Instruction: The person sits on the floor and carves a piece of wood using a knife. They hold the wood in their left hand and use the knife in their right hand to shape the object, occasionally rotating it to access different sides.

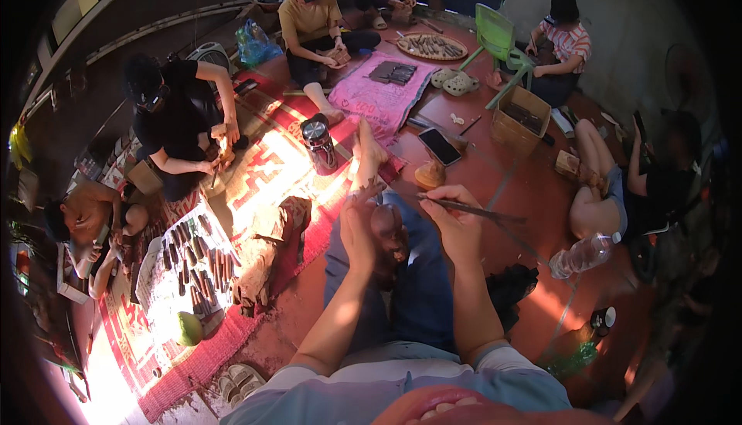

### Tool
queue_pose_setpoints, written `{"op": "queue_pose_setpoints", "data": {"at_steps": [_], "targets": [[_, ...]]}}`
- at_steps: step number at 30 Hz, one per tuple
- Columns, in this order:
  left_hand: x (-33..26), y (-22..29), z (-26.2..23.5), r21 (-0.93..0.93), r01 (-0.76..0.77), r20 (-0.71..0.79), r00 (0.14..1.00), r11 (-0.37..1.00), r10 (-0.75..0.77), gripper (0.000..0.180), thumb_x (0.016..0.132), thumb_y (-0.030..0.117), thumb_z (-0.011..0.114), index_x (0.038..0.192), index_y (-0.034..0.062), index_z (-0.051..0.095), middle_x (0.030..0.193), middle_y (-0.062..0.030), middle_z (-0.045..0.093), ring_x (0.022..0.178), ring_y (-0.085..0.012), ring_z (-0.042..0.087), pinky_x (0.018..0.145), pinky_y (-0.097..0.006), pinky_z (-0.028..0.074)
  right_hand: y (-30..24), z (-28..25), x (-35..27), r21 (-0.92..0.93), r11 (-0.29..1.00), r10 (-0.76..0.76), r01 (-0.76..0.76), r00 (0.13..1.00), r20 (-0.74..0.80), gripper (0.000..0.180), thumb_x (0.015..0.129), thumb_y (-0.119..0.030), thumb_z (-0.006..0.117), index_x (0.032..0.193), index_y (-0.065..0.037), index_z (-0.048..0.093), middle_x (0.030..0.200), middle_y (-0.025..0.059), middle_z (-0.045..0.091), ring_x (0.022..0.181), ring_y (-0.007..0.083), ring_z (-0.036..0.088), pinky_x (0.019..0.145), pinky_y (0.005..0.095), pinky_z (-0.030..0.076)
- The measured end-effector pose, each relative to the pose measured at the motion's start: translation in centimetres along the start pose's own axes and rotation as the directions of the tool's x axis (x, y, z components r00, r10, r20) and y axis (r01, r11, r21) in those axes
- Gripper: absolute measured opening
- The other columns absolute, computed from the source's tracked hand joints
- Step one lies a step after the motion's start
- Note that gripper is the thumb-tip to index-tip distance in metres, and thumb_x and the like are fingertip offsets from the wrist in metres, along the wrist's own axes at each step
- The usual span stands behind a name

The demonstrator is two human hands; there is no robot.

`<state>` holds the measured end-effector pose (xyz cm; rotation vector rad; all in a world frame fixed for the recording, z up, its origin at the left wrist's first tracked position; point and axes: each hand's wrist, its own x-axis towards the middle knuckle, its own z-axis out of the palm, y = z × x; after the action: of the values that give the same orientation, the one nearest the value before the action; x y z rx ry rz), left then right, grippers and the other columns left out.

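My left hand (358,228) is closed round the side of a dark brown, rounded carving (389,233), held above my lap. The carving looks like a small figure, but its details are too dark to make out. To its right, my right hand (457,228) grips a long, thin dark tool (488,212) like a pen. One end of that tool points left toward the carving; its exact kind cannot be told. A small gap shows between the tool's tip and the carving.
Several people sit around on the floor, handling small pieces. Many carving tools lie on a white cloth (220,270) at left. Nearby are a dark flask (318,145), a phone (440,147), a cardboard box (519,121), a green chair (495,31) and a plastic bottle (583,256).
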<state>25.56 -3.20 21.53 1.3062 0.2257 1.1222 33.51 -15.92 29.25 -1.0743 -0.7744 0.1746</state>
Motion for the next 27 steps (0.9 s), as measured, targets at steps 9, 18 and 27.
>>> {"op": "queue_pose_setpoints", "data": {"at_steps": [9, 18, 27], "targets": [[-1.8, -1.5, -1.0, -0.051, 0.077, -0.068, 0.994, 0.996, -0.080, 0.040, 0.097, 0.032, 0.035, 0.120, -0.0001, 0.040, 0.119, -0.0148, 0.050, 0.107, -0.0218, 0.049, 0.095, -0.035, 0.038, 1.2, 1.5, 3.3, -0.255, 0.966, 0.093, 0.028, 0.889, 0.448, 0.008, 0.074, 0.002, 0.067, 0.082, 0.000, 0.065, 0.091, 0.0083, 0.065, 0.093, 0.0153, 0.060, 0.080, 0.0259, 0.047], [-1.4, -2.0, -1.5, 0.014, 0.013, -0.026, 1.000, 1.000, -0.013, 0.060, 0.094, 0.041, 0.038, 0.134, -0.0030, 0.029, 0.133, -0.0180, 0.038, 0.122, -0.0271, 0.040, 0.103, -0.038, 0.031, 1.0, 3.0, 6.3, -0.476, 0.752, 0.084, 0.456, 0.650, 0.756, 0.007, 0.073, -0.010, 0.065, 0.078, -0.006, 0.062, 0.080, 0.0065, 0.064, 0.079, 0.0237, 0.063, 0.069, 0.0328, 0.048], [-1.4, -1.6, -0.9, -0.279, 0.109, -0.083, 0.987, 0.954, -0.137, 0.051, 0.098, 0.037, 0.028, 0.128, -0.0039, 0.038, 0.128, -0.0161, 0.045, 0.118, -0.0253, 0.044, 0.101, -0.036, 0.033, 1.2, 3.2, 5.3, -0.320, 0.778, -0.168, 0.541, 0.669, 0.724, 0.008, 0.072, -0.008, 0.065, 0.078, -0.005, 0.060, 0.080, 0.0073, 0.062, 0.078, 0.0233, 0.061, 0.068, 0.0317, 0.047]]}}
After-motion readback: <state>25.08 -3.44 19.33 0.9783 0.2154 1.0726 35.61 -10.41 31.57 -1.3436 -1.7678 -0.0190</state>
